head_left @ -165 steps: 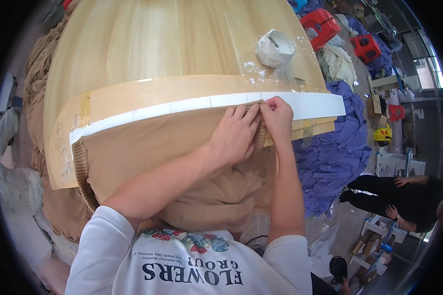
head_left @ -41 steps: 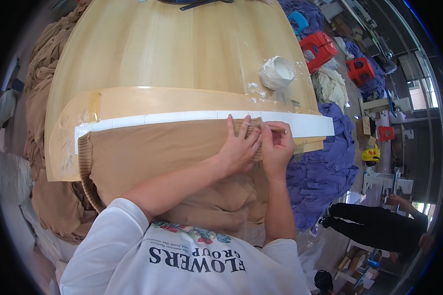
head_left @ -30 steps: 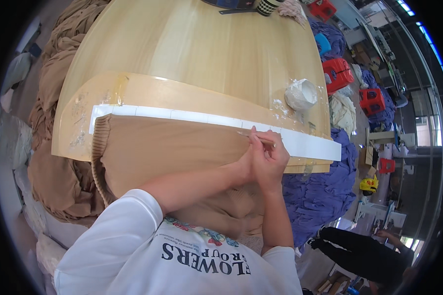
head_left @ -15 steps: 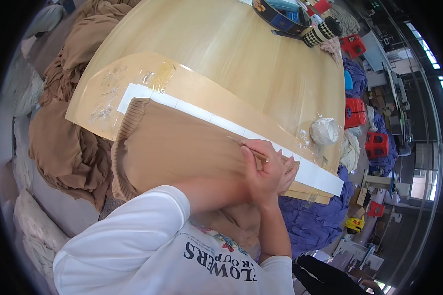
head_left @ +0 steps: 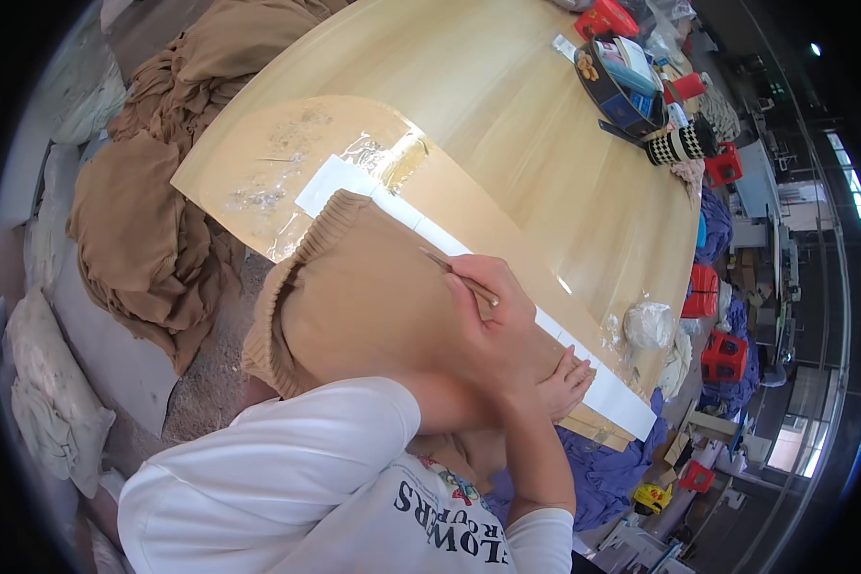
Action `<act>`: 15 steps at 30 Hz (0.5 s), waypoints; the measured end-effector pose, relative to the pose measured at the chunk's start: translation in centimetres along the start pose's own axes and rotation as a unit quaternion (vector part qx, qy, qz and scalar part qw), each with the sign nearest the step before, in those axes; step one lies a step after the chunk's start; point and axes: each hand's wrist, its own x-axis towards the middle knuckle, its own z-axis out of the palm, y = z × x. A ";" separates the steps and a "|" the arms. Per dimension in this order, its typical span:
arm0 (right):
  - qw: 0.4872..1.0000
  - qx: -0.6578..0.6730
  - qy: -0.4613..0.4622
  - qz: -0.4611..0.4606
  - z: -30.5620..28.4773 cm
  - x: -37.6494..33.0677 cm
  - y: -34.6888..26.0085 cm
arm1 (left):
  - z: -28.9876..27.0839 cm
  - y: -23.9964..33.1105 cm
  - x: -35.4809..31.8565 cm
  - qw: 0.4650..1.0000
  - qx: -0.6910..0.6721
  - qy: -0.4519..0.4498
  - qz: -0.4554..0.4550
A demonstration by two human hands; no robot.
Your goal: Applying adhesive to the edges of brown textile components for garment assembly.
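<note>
A brown knit garment piece with a ribbed edge lies on a tan board, its upper edge along a straight white strip crossed by thin lines. My right hand is closed around a slim brown pointed tool, perhaps a pen or an awl; its tip is just over the cloth near the strip. The left forearm passes beneath the right one. Beyond it, my left hand lies with fingers stretched out at the narrow end of the cloth, against the strip.
A heap of brown cloth is left of the wooden table. A clear-wrapped white roll sits at its right side. At the far right are a dark tray of small items and a checkered cup. Purple cloth hangs below.
My right hand has moved with the tool along the cloth toward the ribbed edge, away from my left hand. The left hand stays near the narrow end. The whole view has shifted.
</note>
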 end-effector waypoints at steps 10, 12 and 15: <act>0.999 -0.025 -0.002 0.038 -0.2 2.1 -1.1 | 1.6 1.1 0.7 0.999 -0.021 0.004 -0.036; 0.995 -0.047 0.085 -0.030 -4.1 1.8 -2.0 | 1.6 1.1 0.4 0.989 -0.114 0.074 -0.059; 0.987 -0.014 0.145 0.064 -7.9 -1.4 -1.7 | 2.9 0.4 -1.0 0.950 -0.248 0.161 -0.098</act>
